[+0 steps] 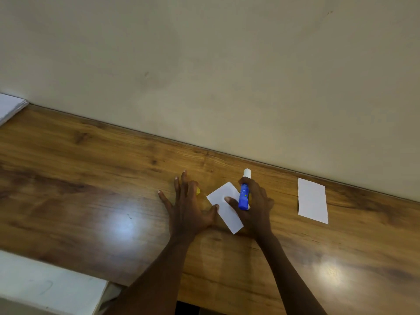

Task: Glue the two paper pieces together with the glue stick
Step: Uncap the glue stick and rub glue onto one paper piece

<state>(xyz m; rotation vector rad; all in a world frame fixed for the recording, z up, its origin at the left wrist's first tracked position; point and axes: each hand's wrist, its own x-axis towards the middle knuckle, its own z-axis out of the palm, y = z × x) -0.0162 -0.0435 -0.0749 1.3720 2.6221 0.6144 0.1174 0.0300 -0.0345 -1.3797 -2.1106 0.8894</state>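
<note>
A small white paper piece [223, 202] lies tilted on the wooden table [91, 189] between my hands. My right hand [256, 205] is shut on a blue glue stick [244, 196] whose white tip points away from me, and its thumb rests on the paper. My left hand [186, 208] lies flat with fingers spread, its thumb touching the paper's left edge. A small yellow cap [198, 190] peeks out from under the left fingers. A second white paper piece [312, 201] lies apart on the right, near the wall.
A beige wall [227, 76] runs along the table's far edge. A white stack of sheets [10, 106] sits at the far left. A white surface [45, 289] borders the table at the lower left.
</note>
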